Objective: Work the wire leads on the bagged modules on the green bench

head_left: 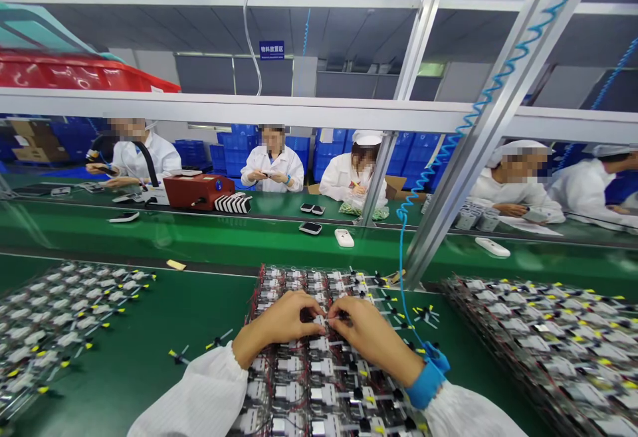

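My left hand [279, 323] and my right hand [363, 332] meet over a tray of small white wired parts [319, 384] in front of me. Both hands have their fingers curled and pinched together on one small white part [325, 321] with black and red wires, between the fingertips. My right wrist wears a blue strap [428, 377] joined to a blue coiled cord [451, 151]. White sleeves cover both forearms.
Trays of the same parts lie at the left [60, 317] and right [553, 337] on the green bench [164, 331]. A slanted metal post [478, 138] rises at right. Beyond a green belt with small devices [343, 238], several people in white coats work beside a red box [197, 190].
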Tool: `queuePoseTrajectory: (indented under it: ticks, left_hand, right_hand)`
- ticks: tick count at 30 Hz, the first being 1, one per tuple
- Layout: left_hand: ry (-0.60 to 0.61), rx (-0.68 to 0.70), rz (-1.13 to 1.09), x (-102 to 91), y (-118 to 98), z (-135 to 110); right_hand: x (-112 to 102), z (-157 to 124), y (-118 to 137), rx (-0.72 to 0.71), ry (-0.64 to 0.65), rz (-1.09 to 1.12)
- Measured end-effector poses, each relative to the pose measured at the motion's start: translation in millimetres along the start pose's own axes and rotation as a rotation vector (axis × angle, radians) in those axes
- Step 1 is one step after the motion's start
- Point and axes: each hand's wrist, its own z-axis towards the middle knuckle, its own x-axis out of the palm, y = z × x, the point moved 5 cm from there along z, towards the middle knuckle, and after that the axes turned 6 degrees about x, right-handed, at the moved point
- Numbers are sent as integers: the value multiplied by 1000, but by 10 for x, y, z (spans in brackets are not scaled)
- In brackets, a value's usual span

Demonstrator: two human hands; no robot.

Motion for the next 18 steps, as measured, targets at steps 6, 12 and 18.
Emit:
queuePoseTrajectory:
  ticks: [6,12,18]
  left_hand:
    - [-3,6,5,-11,-21,6]
    - [4,24,36,0,-31,13]
    - [0,12,16,-8,-37,5]
  right_hand:
    - [21,0,0,4,-1,-19]
    - [71,-6,-4,20,11,-42]
    - [51,6,-20,12,28,-6]
